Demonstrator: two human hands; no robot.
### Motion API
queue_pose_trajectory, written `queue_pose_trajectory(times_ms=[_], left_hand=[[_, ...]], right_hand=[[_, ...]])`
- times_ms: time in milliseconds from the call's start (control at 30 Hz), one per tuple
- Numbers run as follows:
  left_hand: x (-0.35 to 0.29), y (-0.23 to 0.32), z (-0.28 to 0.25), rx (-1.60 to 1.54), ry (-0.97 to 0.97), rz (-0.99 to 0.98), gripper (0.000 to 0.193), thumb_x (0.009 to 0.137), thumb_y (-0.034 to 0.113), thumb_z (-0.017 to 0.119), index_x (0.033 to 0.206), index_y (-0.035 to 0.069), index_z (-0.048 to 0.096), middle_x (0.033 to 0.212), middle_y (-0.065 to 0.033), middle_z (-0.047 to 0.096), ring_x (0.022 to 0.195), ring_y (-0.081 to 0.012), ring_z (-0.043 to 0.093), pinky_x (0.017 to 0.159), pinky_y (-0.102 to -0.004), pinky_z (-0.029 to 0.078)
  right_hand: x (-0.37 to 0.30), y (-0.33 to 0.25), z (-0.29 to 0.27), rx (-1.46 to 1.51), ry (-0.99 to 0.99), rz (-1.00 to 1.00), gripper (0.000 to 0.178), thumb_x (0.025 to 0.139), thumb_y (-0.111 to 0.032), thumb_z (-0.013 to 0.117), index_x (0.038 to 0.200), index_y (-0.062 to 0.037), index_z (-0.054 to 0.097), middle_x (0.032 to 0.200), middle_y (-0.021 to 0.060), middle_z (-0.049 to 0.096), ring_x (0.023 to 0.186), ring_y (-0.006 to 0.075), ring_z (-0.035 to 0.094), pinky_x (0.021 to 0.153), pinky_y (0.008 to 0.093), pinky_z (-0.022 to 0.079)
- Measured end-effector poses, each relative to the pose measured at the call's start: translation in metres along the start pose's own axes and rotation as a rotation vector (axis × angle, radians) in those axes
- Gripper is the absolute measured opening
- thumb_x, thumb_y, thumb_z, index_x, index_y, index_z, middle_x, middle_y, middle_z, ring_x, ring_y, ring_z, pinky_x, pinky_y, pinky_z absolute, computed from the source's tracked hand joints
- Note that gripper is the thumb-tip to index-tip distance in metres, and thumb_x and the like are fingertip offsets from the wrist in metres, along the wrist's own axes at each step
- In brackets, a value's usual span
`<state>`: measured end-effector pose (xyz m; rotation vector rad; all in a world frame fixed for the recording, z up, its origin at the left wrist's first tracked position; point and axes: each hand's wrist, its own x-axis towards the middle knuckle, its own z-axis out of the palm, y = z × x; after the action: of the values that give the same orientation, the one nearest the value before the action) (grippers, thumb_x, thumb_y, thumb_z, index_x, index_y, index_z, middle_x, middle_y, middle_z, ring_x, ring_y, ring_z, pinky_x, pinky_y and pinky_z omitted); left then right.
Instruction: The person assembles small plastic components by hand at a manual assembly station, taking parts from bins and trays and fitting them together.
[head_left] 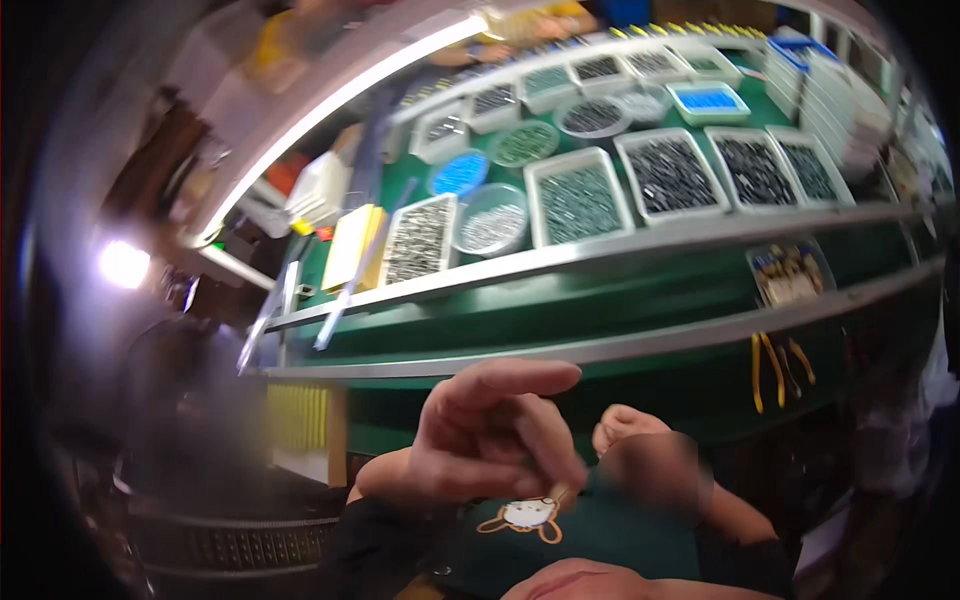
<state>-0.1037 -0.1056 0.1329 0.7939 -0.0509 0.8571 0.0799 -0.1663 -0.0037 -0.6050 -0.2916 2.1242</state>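
My left hand [500, 430] is raised in front of my chest, near the workbench's front edge. Its index finger stretches out to the right, the other fingers bend loosely apart, and nothing shows between them. To its right, my right hand [625, 430] is curled closed. A blurred patch covers its wrist, and whatever its fingers may hold is hidden. Both hands are off the bench and touch none of the bins. Beyond them, a shallow tray [430, 215] of small grey parts and a round tub [492, 232] of silvery parts stand on the green bench.
Bins of dark parts [672, 175] and grey-green parts [578, 200] fill the bench behind a metal rail [500, 268]. Yellow-handled pliers [768, 370] hang at the front right, below a small box [785, 275]. Stacked white trays [835, 115] stand far right. Another person's hands [555, 25] show across the bench.
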Motion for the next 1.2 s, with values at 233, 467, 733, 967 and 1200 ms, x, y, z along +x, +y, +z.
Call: queue_pose_trajectory(times_ms=[233,467,733,967,1200], left_hand=[[0.017,-0.044,-0.062,1.523,-0.191,-0.279,0.034,0.075,-0.008,0.072,0.108,-0.003,0.068,0.103,-0.0116,0.072,0.085,-0.0229,0.068,0.074,-0.0291,0.055],[0.096,-0.027,-0.165,2.221,-0.32,-0.048,0.03,0.084,0.0,0.06,0.114,0.001,0.067,0.118,-0.0134,0.067,0.09,-0.0245,0.066,0.078,-0.0304,0.053],[0.113,-0.058,-0.222,2.937,-0.683,-0.037,0.042,0.087,0.012,0.056,0.125,-0.004,0.058,0.12,-0.0164,0.062,0.089,-0.0256,0.062,0.073,-0.0299,0.053],[0.111,-0.059,-0.232,3.081,-0.707,-0.159,0.047,0.09,0.012,0.053,0.134,-0.005,0.051,0.123,-0.0167,0.06,0.093,-0.0261,0.064,0.08,-0.0312,0.054],[0.106,-0.029,-0.235,2.759,-0.885,0.097,0.042,0.086,0.011,0.056,0.125,-0.004,0.058,0.117,-0.0175,0.06,0.092,-0.0262,0.062,0.075,-0.0298,0.053]], right_hand=[[0.033,-0.01,-0.023,0.193,-0.054,0.008,0.018,0.1,-0.019,0.047,0.092,-0.005,0.055,0.079,0.0096,0.06,0.051,0.0115,0.045,0.044,0.0223,0.032],[0.037,-0.015,-0.045,0.195,-0.055,0.017,0.024,0.101,-0.021,0.047,0.09,-0.0041,0.059,0.081,0.0118,0.062,0.05,0.0121,0.047,0.042,0.0215,0.033],[0.036,-0.021,-0.053,0.213,-0.116,0.046,0.02,0.099,-0.019,0.051,0.088,-0.0043,0.059,0.08,0.011,0.062,0.048,0.011,0.047,0.04,0.0198,0.03],[0.04,-0.022,-0.058,0.2,-0.155,0.067,0.019,0.099,-0.017,0.051,0.088,-0.004,0.059,0.077,0.0108,0.06,0.046,0.0103,0.044,0.041,0.0202,0.03],[0.04,-0.02,-0.06,0.19,-0.16,0.07,0.018,0.099,-0.016,0.051,0.089,-0.0037,0.059,0.077,0.0105,0.06,0.046,0.01,0.043,0.041,0.0201,0.029]])
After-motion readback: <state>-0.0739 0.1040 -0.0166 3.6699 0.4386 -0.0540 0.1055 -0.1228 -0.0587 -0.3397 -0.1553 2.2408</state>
